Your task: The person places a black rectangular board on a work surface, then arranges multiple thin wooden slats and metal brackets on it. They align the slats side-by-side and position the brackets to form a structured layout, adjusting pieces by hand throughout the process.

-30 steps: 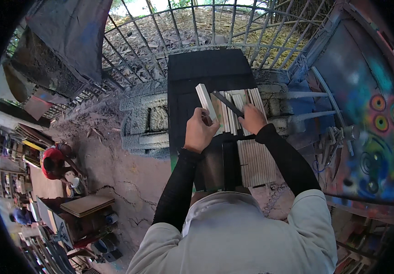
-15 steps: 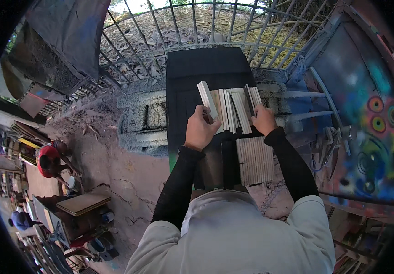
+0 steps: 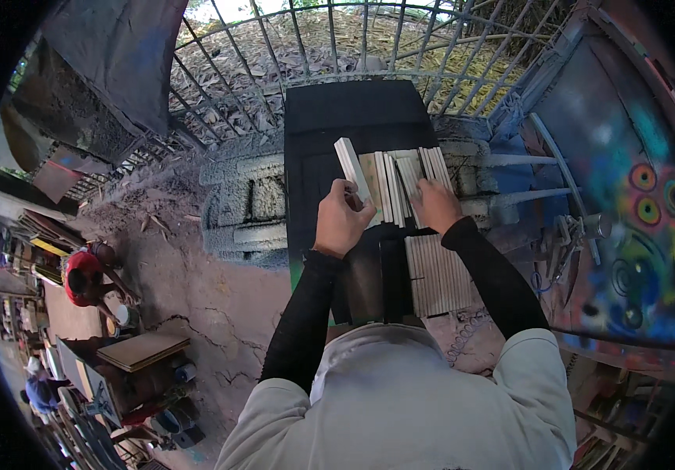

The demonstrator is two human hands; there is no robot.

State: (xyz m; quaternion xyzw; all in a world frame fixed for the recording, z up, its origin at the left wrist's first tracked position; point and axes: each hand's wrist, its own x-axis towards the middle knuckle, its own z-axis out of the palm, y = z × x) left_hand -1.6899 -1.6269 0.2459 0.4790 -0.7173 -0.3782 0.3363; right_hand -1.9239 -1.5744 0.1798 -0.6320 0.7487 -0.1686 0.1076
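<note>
My left hand (image 3: 341,219) is closed round the lower end of a small bundle of white strips (image 3: 350,161), tilted with the top to the left. Beside it, more pale strips (image 3: 385,184) lie side by side on a black board (image 3: 355,110). My right hand (image 3: 438,207) has its fingers curled onto the near ends of the middle strips, and its fingertips are partly hidden. Another group of strips (image 3: 434,164) lies just beyond it, to the right. Closer to me is a stack of evenly lined-up strips (image 3: 438,274), below my right wrist.
A metal bar fence (image 3: 298,43) stands behind the board. To the right leans a paint-splashed panel (image 3: 627,227), with tools (image 3: 564,254) hanging near it. At left, a person in red (image 3: 83,278) bends near a bucket (image 3: 124,316); flat boards (image 3: 143,350) lie nearer.
My right hand has moved left, from the right-hand strips to the middle ones. The right-hand strips now lie closer together. My left hand keeps its bundle in nearly the same place.
</note>
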